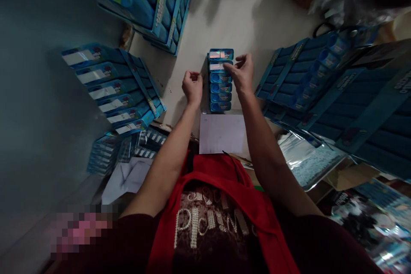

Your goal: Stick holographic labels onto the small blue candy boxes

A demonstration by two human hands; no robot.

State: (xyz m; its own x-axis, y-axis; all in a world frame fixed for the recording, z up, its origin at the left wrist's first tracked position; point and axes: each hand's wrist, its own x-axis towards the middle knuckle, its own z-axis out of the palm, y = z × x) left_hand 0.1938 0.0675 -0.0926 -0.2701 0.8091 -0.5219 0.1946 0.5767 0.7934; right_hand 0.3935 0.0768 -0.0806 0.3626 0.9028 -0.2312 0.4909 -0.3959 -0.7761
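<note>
Six blue packs (220, 87) stand in a single row at the centre of the pale tabletop (234, 13), directly before the wearer; the row runs away from the body, presumably so that both hands can reach each end face from the sides. The two farthest faces bear pale strips, the farther one catching a reddish gleam; the four nearer faces show bare blue circles. The right hand (243, 75) lies over the row's right edge, one fingertip appearing to touch the right end of the second strip (216, 67); its digits stand apart, a placement that would suit pressing rather than gripping. The left hand (192, 87) hangs just beside the row on the opposite side, apart from it; thumb and fingers are curled close together, but whether anything is pinched between them is not possible to tell. A sheet of paper (221, 133) lies between the row and the red apron (208, 171); at left, a tilted-looking carton (131, 72) displays pale strips on its faces, perhaps turned outward to keep them visible; at right, further blue cartons (289, 68) are set well away from the row, which leaves elbow room.
</note>
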